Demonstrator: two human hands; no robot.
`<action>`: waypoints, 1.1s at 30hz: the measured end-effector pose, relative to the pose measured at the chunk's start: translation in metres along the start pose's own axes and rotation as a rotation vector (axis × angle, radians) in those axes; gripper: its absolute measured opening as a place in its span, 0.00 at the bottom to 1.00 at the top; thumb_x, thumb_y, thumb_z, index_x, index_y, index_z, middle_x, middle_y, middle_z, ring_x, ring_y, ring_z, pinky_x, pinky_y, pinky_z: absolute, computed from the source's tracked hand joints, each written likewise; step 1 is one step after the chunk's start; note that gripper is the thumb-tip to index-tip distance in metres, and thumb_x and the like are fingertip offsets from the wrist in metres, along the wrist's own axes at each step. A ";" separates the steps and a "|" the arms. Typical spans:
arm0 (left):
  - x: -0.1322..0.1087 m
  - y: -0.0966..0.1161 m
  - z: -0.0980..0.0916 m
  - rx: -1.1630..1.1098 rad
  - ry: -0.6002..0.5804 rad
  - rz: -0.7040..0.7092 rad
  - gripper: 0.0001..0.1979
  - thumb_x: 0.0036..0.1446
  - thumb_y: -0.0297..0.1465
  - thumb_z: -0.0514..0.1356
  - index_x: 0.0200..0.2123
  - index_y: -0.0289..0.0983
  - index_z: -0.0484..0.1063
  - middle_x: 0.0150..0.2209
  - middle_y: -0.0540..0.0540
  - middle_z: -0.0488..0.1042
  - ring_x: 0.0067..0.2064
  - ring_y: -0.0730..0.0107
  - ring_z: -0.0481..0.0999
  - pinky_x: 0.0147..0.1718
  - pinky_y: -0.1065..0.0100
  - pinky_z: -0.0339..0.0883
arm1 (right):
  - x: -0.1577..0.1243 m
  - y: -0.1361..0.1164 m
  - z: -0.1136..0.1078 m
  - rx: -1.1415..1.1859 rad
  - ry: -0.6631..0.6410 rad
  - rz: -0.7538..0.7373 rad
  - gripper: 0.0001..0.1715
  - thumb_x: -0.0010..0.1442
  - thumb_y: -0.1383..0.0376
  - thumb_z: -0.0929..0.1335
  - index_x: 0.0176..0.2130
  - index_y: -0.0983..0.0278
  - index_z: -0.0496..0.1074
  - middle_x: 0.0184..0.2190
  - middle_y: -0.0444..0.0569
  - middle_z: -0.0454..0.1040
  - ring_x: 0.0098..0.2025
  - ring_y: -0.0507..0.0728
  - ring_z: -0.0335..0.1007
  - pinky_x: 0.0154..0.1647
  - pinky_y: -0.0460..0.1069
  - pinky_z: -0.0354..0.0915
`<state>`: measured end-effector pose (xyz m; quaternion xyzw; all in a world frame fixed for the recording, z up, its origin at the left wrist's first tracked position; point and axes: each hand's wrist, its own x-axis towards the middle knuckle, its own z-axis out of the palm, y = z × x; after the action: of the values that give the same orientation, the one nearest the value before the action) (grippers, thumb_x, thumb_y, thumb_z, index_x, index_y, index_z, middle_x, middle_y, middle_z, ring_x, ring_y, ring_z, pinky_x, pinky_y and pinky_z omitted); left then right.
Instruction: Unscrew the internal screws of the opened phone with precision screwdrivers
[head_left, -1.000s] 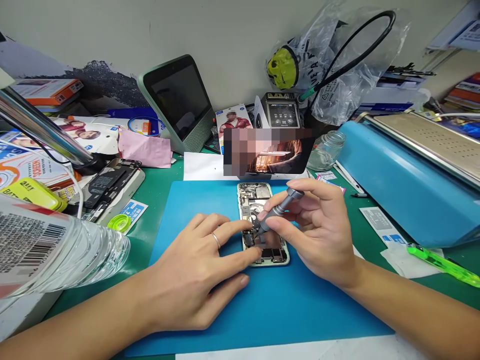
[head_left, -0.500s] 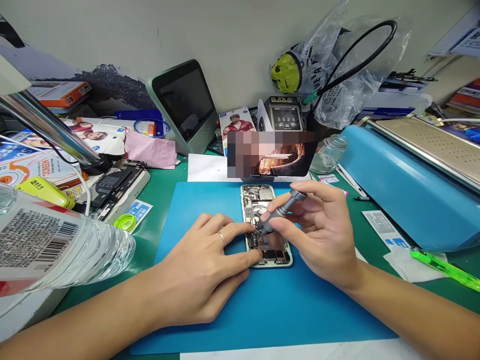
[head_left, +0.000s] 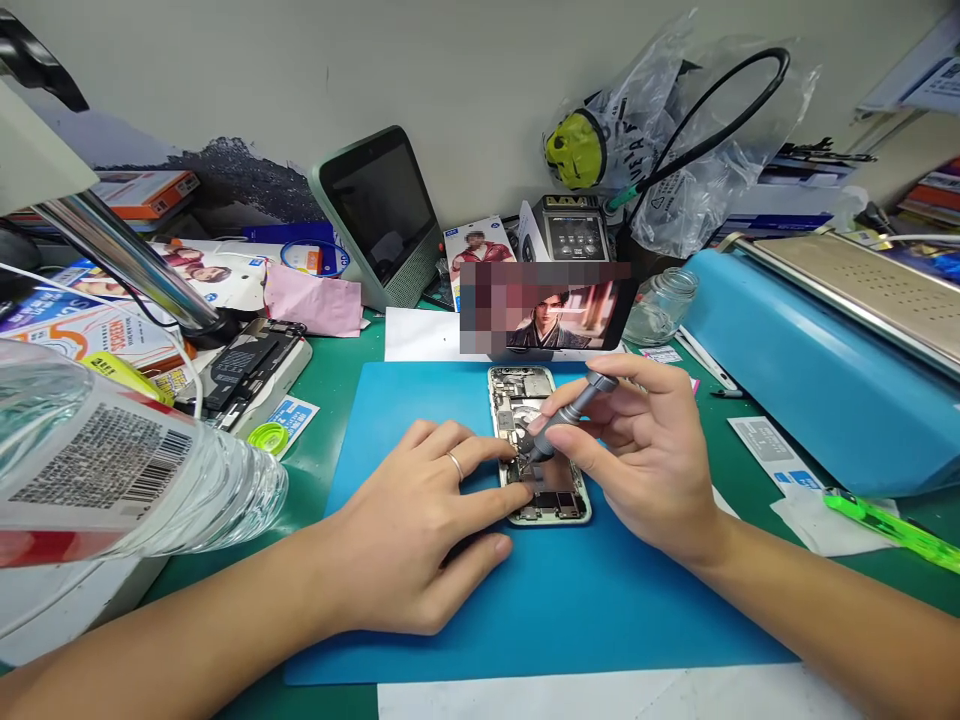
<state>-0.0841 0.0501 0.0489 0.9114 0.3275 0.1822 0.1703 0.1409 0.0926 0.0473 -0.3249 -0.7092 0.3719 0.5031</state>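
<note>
An opened smartphone with its inner parts bare lies on a blue mat. My right hand grips a grey screwdriver, which slants down and left with its lower end at the left-middle of the phone. The exact spot its tip meets is too small to make out. My left hand, with a ring on one finger, lies flat with fingers apart. Two of its fingertips rest on the phone's left side, close to the screwdriver's tip. Its thumb lies on the mat.
Left stand a water bottle, a lamp post and another opened phone. Behind the mat are a propped phone playing video, a smart display and a glass jar. Right are a blue machine and a green knife.
The view has shifted slightly, so most things sit a little further right. My left thumb has moved away from the fingers. The propped phone's picture is different. The screwdriver stays on the opened phone.
</note>
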 end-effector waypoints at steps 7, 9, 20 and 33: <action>0.001 0.001 -0.002 -0.011 0.024 0.003 0.18 0.67 0.37 0.57 0.58 0.42 0.70 0.63 0.43 0.65 0.47 0.56 0.66 0.44 0.53 0.57 | 0.000 0.000 -0.001 0.013 0.009 0.003 0.26 0.62 0.72 0.71 0.53 0.54 0.60 0.37 0.42 0.76 0.37 0.52 0.79 0.32 0.46 0.78; 0.001 0.001 -0.002 -0.019 0.059 0.006 0.19 0.66 0.37 0.58 0.58 0.43 0.69 0.63 0.44 0.65 0.48 0.57 0.67 0.45 0.54 0.57 | 0.000 0.000 -0.002 0.016 0.010 0.001 0.26 0.62 0.72 0.72 0.53 0.54 0.60 0.37 0.42 0.76 0.37 0.52 0.80 0.32 0.46 0.79; 0.005 -0.011 0.003 0.125 0.327 -0.471 0.17 0.67 0.43 0.57 0.53 0.43 0.73 0.54 0.43 0.67 0.54 0.52 0.68 0.52 0.49 0.54 | -0.001 0.002 -0.003 0.028 0.011 0.020 0.25 0.62 0.71 0.72 0.53 0.53 0.61 0.37 0.42 0.76 0.37 0.53 0.80 0.30 0.46 0.78; 0.007 -0.016 0.005 0.189 0.229 -0.526 0.19 0.66 0.46 0.57 0.55 0.44 0.71 0.57 0.42 0.65 0.57 0.49 0.66 0.53 0.46 0.55 | -0.001 0.002 -0.005 -0.013 0.004 0.008 0.26 0.62 0.72 0.72 0.53 0.53 0.61 0.37 0.42 0.77 0.36 0.52 0.80 0.29 0.46 0.77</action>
<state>-0.0850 0.0656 0.0392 0.7806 0.5849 0.2022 0.0880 0.1460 0.0939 0.0466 -0.3317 -0.7095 0.3684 0.5009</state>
